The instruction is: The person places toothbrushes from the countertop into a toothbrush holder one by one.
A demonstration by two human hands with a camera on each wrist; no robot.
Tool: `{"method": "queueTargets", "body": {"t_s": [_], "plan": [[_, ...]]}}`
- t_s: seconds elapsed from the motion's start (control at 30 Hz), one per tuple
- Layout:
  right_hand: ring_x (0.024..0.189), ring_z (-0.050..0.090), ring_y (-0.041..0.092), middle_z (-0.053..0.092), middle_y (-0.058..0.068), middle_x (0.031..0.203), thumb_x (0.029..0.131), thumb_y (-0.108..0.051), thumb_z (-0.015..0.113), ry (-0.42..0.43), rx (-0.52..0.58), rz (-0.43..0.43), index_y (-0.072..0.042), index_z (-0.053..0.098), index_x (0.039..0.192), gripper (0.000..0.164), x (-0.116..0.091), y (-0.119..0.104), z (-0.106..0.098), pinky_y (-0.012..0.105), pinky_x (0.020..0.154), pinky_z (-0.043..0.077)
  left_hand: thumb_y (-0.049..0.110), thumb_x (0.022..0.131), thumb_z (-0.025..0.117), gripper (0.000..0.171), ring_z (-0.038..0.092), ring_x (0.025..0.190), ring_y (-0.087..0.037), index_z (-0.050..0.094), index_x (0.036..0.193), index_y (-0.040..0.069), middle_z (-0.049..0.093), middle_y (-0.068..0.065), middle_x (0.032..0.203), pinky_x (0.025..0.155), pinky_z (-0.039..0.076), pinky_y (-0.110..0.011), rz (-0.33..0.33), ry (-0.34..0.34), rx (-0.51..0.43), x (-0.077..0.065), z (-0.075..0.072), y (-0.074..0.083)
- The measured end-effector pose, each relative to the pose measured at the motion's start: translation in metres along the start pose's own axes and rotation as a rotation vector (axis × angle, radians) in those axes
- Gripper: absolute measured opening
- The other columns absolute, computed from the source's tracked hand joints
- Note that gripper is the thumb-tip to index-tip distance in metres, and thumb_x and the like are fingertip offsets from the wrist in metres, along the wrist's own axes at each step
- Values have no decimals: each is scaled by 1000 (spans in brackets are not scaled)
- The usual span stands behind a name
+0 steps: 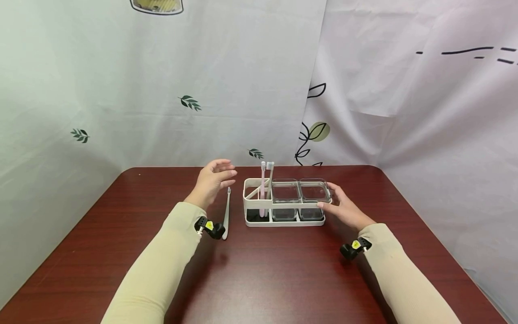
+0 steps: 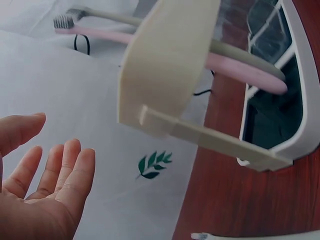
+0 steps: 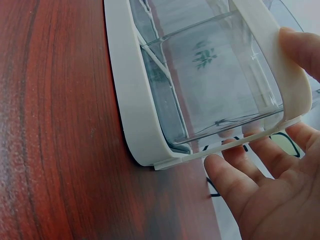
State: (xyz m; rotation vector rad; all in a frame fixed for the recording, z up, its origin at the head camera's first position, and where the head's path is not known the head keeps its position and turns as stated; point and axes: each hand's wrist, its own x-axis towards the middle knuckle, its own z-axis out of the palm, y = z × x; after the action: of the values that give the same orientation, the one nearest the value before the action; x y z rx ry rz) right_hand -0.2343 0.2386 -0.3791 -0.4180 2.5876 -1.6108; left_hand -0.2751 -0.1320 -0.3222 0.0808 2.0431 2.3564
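A white toothbrush holder (image 1: 291, 223) stands on the table, its left section divided by a slanted bar. In that section stand a pink toothbrush (image 2: 245, 74) and a beige-grey toothbrush (image 2: 110, 16), bristles up. Two clear cups (image 1: 286, 192) fill the other sections. My right hand (image 1: 346, 211) grips the holder's right end, thumb on the upper rail (image 3: 272, 55) and fingers along the outer side. To the left of the holder, my left hand (image 1: 212, 182) is raised with relaxed fingers and holds nothing. Below it lies a white toothbrush (image 1: 226, 216), its head toward the back.
The dark red wooden table (image 1: 279, 274) reaches back to a white curtain (image 1: 226, 81) printed with leaves, which also hangs along both sides. A black camera (image 1: 214, 230) is strapped to my left wrist, another camera (image 1: 351, 250) to my right.
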Motion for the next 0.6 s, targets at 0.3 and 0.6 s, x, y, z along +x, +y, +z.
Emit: {"method": "queueTargets", "body": {"t_s": [0.3,0.6], "plan": [[123,44,39,35,27,143,93,-17,63,2,7,4,-4,15,150,76,0,1,0,47,98,43,-2,91,61,44,62,94,-12,45,133,-1,54,-15,122,86,55,-31,-33,34,28,6,-8,-8],[124,43,39,35,26,143,94,-18,63,3,2,4,-4,15,150,76,1,2,0,47,98,43,-1,92,61,45,60,99,-15,45,134,-1,56,-9,115,94,51,-39,-83,72,79,10,-20,-17]]}}
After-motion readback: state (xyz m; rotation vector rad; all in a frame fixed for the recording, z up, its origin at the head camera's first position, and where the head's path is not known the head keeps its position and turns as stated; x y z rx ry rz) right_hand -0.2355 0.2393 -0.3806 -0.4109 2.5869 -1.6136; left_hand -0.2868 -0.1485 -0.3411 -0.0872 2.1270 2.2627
